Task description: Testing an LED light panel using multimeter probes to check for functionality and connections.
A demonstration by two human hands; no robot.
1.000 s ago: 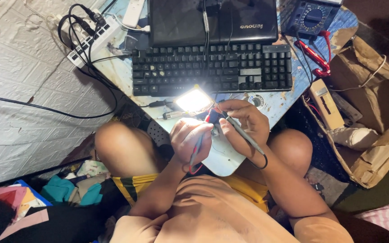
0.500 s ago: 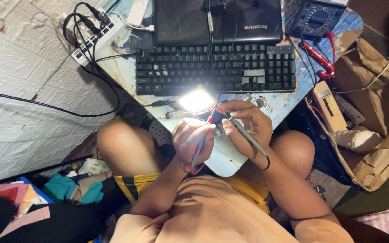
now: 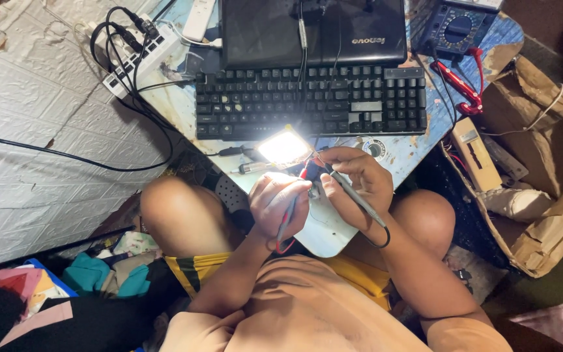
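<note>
At the far left a white textured wall (image 3: pixel 27 130) fills the view, with a black cable (image 3: pixel 66 156) running across it. Below it, by the person's knee, lies a heap of coloured cloth (image 3: pixel 99 274). Further right a white power strip (image 3: pixel 139 55) sits on the corner of the counter (image 3: pixel 177 111), with several black plugs in it.

In the middle, a black keyboard (image 3: pixel 307 101) lies on the counter in front of a closed black laptop (image 3: pixel 314 29). Just below the keyboard a small square lamp (image 3: pixel 283 147) glows bright white, and a pen-like tool (image 3: pixel 255 167) lies beside it.

The left hand (image 3: pixel 280 203) is closed around a red probe (image 3: pixel 292 205), whose tip points up toward the lamp. Just beside it the right hand (image 3: pixel 354 186) is clamped on a grey probe (image 3: pixel 356 195), held like a pen with its tip down between the two hands. Both tips meet over a pale board (image 3: pixel 324 228) that rests on the person's lap at the counter's edge; what they touch there is too small to tell.

To the right, a dark meter (image 3: pixel 457 29) with a round dial sits on the counter, with red clips (image 3: pixel 461 88) below it. At the far right stands an open brown bag (image 3: pixel 542 195).
</note>
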